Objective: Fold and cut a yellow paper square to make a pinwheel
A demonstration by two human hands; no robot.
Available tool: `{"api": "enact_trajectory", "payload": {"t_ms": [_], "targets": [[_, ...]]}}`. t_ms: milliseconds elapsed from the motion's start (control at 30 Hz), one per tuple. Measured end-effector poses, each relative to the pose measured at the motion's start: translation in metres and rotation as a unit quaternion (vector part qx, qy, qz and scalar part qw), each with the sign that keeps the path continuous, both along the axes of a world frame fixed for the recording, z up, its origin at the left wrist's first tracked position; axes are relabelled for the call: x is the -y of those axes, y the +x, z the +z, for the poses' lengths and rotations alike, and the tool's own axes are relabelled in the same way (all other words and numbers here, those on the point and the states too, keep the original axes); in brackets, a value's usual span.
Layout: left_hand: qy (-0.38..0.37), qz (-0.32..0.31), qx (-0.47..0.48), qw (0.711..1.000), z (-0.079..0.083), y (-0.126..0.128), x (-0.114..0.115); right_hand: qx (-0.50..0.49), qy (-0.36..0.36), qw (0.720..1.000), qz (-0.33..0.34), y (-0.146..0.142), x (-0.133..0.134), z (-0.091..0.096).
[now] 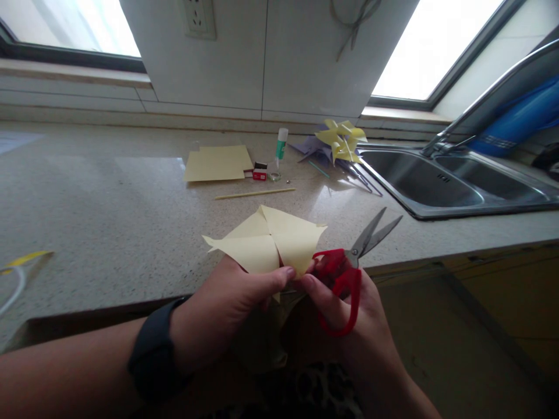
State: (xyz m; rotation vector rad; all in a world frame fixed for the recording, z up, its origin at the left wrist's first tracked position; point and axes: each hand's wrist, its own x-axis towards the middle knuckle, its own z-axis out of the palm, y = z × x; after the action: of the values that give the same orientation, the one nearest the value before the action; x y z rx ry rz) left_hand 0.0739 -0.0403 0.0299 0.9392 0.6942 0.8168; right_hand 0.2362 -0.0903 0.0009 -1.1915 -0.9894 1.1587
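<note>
My left hand (231, 305) pinches the lower edge of a pale yellow folded paper pinwheel (268, 238), held just above the counter's front edge. My right hand (349, 308) touches the same paper with its fingertips. Red-handled scissors (349, 273) hang from that hand's fingers, their grey blades slightly apart and pointing up to the right. A black band sits on my left wrist (152, 349).
On the speckled counter (109, 209) lie a stack of yellow paper (218, 163), a thin wooden stick (255, 194), a glue bottle (282, 145), a small red box (259, 173) and finished yellow and purple pinwheels (340, 139). A steel sink (441, 180) with faucet is at right.
</note>
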Motion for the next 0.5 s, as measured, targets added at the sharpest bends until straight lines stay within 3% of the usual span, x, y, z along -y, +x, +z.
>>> {"api": "enact_trajectory", "payload": {"t_ms": [500], "targets": [[0.018, 0.004, -0.032, 0.999, -0.0015, -0.0011, -0.0012, 0.016, 0.011, 1.000, -0.001, -0.0010, -0.0014, 0.0028]]}}
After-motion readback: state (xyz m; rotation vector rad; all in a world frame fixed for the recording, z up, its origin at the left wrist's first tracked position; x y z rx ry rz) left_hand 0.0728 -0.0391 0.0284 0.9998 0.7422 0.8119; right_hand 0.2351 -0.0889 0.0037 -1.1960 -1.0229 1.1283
